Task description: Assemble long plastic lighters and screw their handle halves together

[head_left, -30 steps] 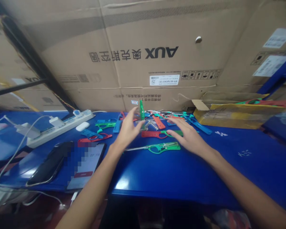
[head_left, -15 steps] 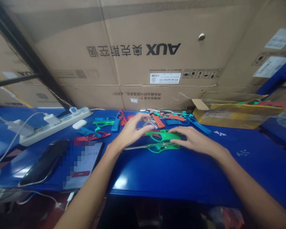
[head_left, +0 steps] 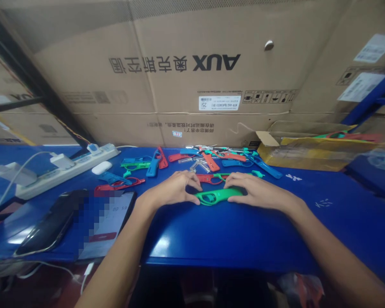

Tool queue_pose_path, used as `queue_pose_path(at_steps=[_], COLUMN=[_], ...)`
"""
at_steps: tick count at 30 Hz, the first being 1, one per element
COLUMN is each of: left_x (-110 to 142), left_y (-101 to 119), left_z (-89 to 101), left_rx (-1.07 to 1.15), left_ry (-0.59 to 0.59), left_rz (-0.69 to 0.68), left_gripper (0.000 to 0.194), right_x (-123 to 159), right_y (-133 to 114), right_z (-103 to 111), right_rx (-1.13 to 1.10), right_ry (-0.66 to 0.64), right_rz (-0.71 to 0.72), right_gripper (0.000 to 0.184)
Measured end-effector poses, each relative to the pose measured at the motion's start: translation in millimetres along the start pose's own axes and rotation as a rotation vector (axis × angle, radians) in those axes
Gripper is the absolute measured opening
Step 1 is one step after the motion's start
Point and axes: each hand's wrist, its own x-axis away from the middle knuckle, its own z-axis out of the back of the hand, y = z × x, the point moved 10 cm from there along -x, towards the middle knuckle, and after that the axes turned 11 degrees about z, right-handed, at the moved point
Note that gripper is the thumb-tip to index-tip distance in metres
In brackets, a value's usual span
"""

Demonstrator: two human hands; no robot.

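Note:
On the blue table, a green utility lighter casing (head_left: 223, 196) lies between my two hands. My left hand (head_left: 176, 188) pinches its trigger-guard end, thumb at the near edge and fingers on the far side. My right hand (head_left: 256, 188) grips the handle end between thumb and fingers. A dark or bluish part shows through the trigger opening. Just behind lies a red lighter casing half (head_left: 208, 178) with a green piece across it, partly covered by my right fingers. The metal tube is hidden behind my left hand.
Loose lighter parts, including an orange casing (head_left: 211, 161) and a blue casing (head_left: 152, 166), lie along the back. An open cardboard box (head_left: 308, 158) stands at the right. A power strip (head_left: 67, 171), a white earbud case (head_left: 102, 167) and a phone (head_left: 125, 218) are at the left.
The upper green casing half has come down toward me onto the green half holding the metal tube. Both hands have moved nearer and closed around the joined casing.

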Motion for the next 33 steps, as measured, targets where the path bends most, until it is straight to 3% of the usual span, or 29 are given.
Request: queue_pose_path(at_steps=[4, 33], left_x=[0.1, 2.2], left_y=[2.4, 2.3], left_z=[-3.4, -7.7], left_rx=[-0.035, -0.033], left_ry=[-0.022, -0.034], left_rz=[-0.001, -0.030], left_gripper=[0.022, 0.016], right_x=[-0.3, -4.3], right_y=[1.1, -2.6], right_z=[-1.5, -6.3], right_rx=[-0.002, -0.004], right_ry=[0.007, -0.003], right_rz=[-0.006, -0.028], right_gripper=[0.031, 0.036])
